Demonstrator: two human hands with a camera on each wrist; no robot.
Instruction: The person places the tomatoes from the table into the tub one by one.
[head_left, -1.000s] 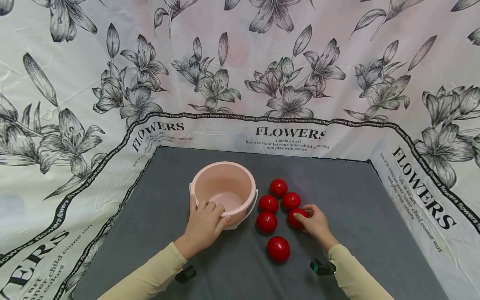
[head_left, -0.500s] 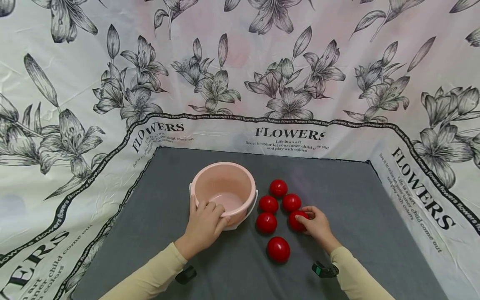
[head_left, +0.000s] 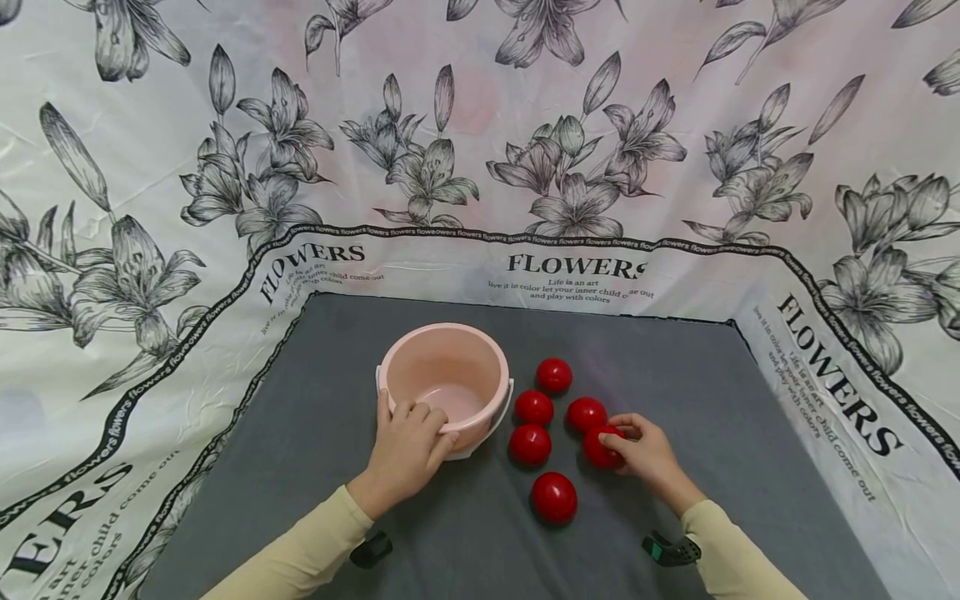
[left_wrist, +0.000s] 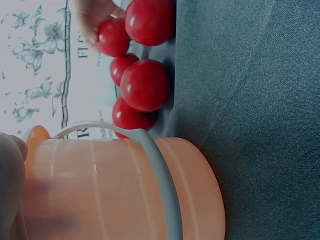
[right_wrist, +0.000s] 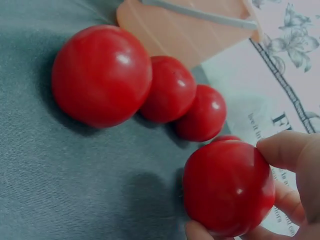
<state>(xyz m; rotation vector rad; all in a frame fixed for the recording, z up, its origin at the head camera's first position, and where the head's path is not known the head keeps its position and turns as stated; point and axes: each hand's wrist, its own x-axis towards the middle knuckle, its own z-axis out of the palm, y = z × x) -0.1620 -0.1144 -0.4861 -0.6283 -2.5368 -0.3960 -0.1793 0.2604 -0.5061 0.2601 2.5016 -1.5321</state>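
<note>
A pink bucket (head_left: pixel 444 379) with a pale handle stands upright on the grey surface (head_left: pixel 315 467), and everything else is placed from it. The left hand (head_left: pixel 408 450) grips the bucket's near rim, fingers curled over the edge into the inside, thumb against the outer wall. Just to the right of the bucket lie red balls: one (head_left: pixel 554 375) farthest back, one (head_left: pixel 534 407) just beside the bucket wall, one (head_left: pixel 529 444) next to it toward the person, another (head_left: pixel 586 414) further right, and a larger one (head_left: pixel 554 497) nearest the person. The right hand (head_left: pixel 647 454) pinches a sixth red ball (head_left: pixel 602 447) between thumb and curled fingers, right of the cluster. A flower-printed cloth (head_left: pixel 480 167) rises behind the bucket.
</note>
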